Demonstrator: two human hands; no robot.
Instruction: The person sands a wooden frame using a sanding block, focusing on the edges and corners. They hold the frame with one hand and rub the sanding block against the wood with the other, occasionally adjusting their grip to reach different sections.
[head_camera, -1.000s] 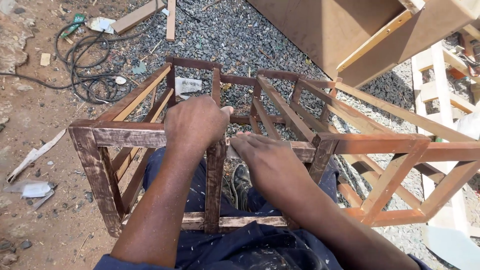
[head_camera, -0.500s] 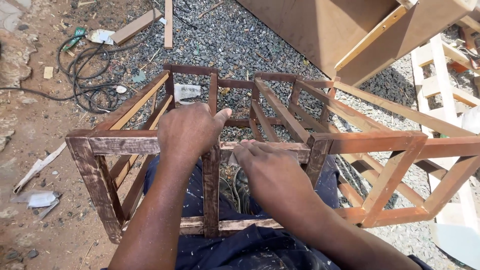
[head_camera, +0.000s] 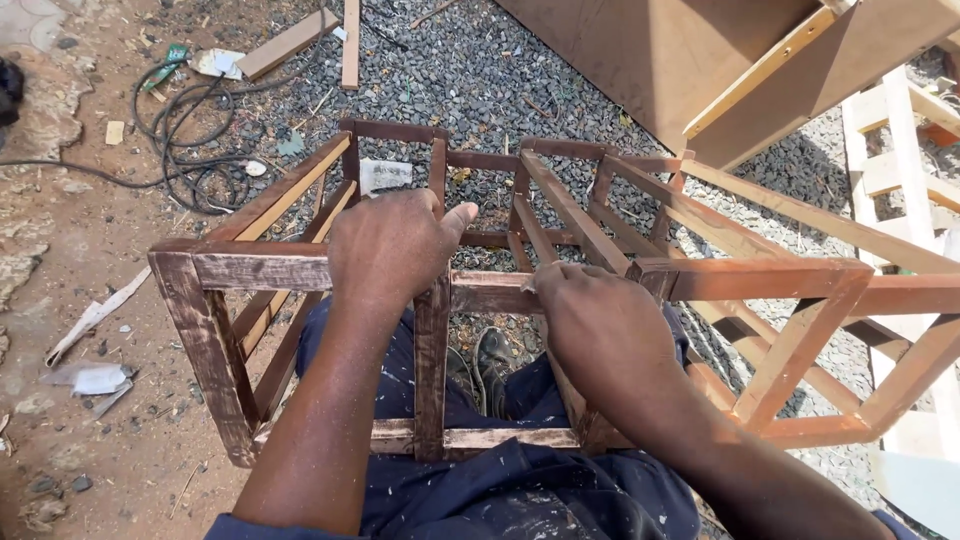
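Both hands are pressing down on the wooden frame (head_camera: 520, 290): left hand (head_camera: 390, 250) clamped over the top bar, right hand (head_camera: 600, 320) gripping beside it, keeping it steady.

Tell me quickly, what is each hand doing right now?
Left hand: closed over the top rail of the wooden frame, thumb out.
Right hand: resting on the same rail; whether its grip closes cannot be told.

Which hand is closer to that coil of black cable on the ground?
Left. The left hand rests on the wooden frame's top rail, on the same side as the black cable up ahead. The right hand grips the rail farther right, away from it.
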